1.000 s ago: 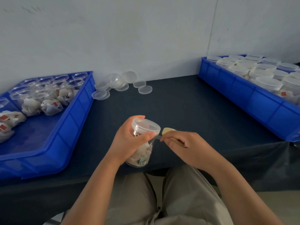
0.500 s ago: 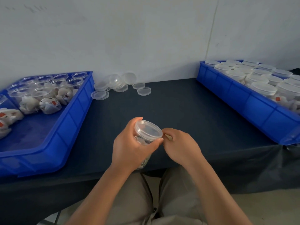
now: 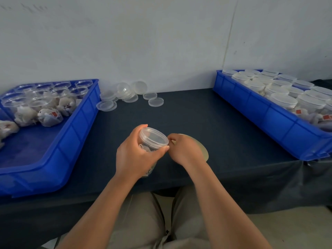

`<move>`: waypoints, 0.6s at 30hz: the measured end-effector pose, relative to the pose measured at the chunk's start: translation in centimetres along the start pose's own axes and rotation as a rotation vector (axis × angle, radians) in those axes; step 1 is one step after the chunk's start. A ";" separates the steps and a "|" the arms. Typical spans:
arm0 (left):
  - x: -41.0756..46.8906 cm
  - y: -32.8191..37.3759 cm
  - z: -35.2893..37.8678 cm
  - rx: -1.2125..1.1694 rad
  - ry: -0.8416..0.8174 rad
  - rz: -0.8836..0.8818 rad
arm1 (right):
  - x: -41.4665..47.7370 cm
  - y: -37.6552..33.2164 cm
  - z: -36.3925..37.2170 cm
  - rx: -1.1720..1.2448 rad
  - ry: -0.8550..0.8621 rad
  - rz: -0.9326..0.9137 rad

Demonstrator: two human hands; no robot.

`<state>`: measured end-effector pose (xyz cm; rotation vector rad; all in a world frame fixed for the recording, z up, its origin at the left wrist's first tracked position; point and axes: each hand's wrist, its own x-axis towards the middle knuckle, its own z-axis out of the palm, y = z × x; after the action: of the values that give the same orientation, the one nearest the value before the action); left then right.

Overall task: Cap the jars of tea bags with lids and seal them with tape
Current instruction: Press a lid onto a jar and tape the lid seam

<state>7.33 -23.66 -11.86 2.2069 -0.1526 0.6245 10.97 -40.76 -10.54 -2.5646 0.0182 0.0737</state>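
Left hand (image 3: 133, 155) grips a lidded clear plastic jar (image 3: 153, 139). Right hand (image 3: 186, 150) holds a tan tape roll (image 3: 203, 148) beside it. Several open clear jars (image 3: 43, 97) are not yet capped.

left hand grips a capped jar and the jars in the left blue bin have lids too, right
No: in the head view the jars in the left blue bin are open. The left hand does grip a capped jar.

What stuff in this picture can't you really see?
Head view only:
- Tape roll: mostly behind the right hand.
- Jar: lower part covered by the left hand; whether tape is on it yet is hidden by fingers.
- Right tray: cut off by the picture's right edge.
- Red tag on a tea bag: print too small.
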 end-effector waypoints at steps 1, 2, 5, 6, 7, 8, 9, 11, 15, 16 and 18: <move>0.1 -0.1 0.0 -0.003 0.000 -0.007 | 0.4 -0.1 0.2 -0.013 -0.010 0.010; 0.2 -0.1 0.0 -0.003 -0.001 -0.012 | 0.8 -0.2 0.3 -0.026 -0.017 0.020; 0.4 -0.3 0.0 0.029 -0.007 -0.005 | 1.5 -0.3 1.0 -0.082 -0.024 0.040; 0.4 -0.3 0.0 0.033 -0.007 -0.005 | 1.6 -0.3 1.1 -0.091 -0.017 0.040; 0.6 -0.3 0.0 0.031 -0.007 -0.008 | 1.6 -0.3 1.3 -0.086 -0.011 0.042; 0.7 -0.3 -0.1 0.026 -0.008 -0.011 | 1.7 -0.4 1.4 -0.073 -0.006 0.044; 0.7 -0.1 -0.2 0.016 -0.011 -0.013 | 1.7 -0.3 1.5 -0.064 -0.006 0.047; 0.3 0.3 -0.5 -0.052 -0.050 -0.012 | 1.9 0.1 1.4 -0.105 -0.004 0.046; -3.3 -0.1 -0.7 -0.263 -0.101 -0.022 | 2.8 2.1 0.7 -0.147 0.078 0.078; -3.8 -0.3 -0.8 -0.282 -0.069 -0.032 | 3.0 2.5 0.7 -0.150 0.081 0.050; -3.6 -1.1 -1.1 -0.302 -0.008 -0.079 | 2.5 2.7 1.2 -0.195 0.092 -0.035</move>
<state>4.07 -22.45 -13.76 1.9148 -0.1517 0.5131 13.37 -42.35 -13.18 -2.7598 0.0016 -0.0586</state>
